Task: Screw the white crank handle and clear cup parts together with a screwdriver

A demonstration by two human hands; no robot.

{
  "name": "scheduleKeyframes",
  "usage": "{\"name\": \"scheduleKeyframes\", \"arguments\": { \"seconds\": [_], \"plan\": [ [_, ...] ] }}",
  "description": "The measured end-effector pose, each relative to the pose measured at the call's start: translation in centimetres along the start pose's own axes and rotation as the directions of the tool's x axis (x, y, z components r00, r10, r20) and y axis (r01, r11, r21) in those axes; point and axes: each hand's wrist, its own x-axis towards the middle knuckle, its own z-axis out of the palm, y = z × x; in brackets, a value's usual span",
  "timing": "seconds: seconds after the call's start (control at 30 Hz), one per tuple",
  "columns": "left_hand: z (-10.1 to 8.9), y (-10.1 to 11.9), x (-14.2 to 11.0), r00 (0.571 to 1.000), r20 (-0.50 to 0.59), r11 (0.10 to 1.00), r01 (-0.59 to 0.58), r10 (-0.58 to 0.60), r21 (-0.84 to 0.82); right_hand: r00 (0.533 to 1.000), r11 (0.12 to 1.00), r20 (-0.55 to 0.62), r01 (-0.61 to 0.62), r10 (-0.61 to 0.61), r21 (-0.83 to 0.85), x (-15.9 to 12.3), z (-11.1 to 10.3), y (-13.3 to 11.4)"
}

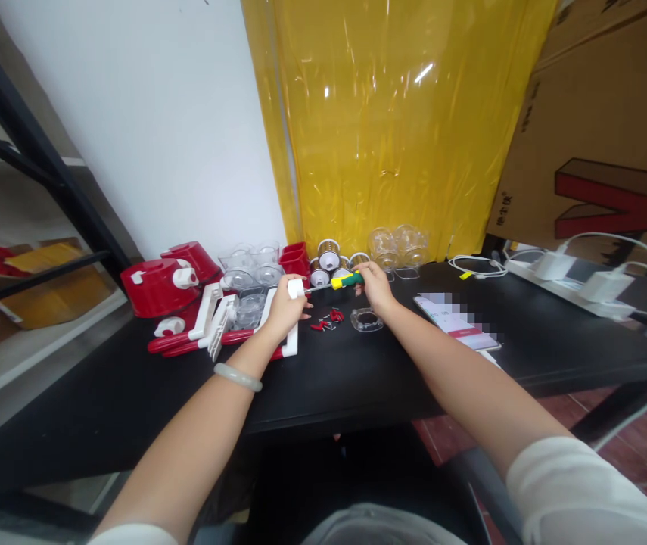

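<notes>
My left hand (284,310) is closed around a white plastic part (296,288), whose rounded end shows above the fingers. My right hand (377,289) grips a screwdriver (346,280) by its green and yellow handle. The metal shaft points left and its tip meets the white part; whether it sits in a screw is too small to see. Small red pieces and screws (328,324) lie on the black table below the screwdriver. A clear plastic ring (367,321) rests under my right wrist. White and red handles (215,333) lie left of my left hand.
Red containers (156,288) stand at the left, with clear plastic cups (252,265) and cylindrical filters (328,256) along the back. More clear cups (398,244) are stacked behind my right hand. A phone (448,318) and a power strip (573,288) with cables occupy the right.
</notes>
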Motion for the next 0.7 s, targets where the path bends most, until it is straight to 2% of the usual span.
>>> {"name": "scheduleKeyframes", "arguments": {
  "seconds": [0.23, 0.53, 0.7],
  "plan": [
    [-0.07, -0.13, 0.09, 1.000, -0.003, 1.000, -0.003, 0.003, 0.000, 0.997, 0.988, 0.019, 0.074, -0.072, -0.134, -0.84, -0.18, -0.65],
    [-0.04, -0.27, 0.26, 1.000, -0.009, 1.000, -0.001, 0.001, -0.004, 1.000, 0.999, 0.012, -0.013, 0.012, 0.036, 0.04, 0.08, -0.17],
    [-0.02, -0.12, 0.10, 1.000, -0.013, 1.000, -0.003, 0.003, -0.005, 0.999, 0.998, 0.024, 0.027, -0.029, 0.051, 0.11, 0.01, -0.01]
  ]
}}
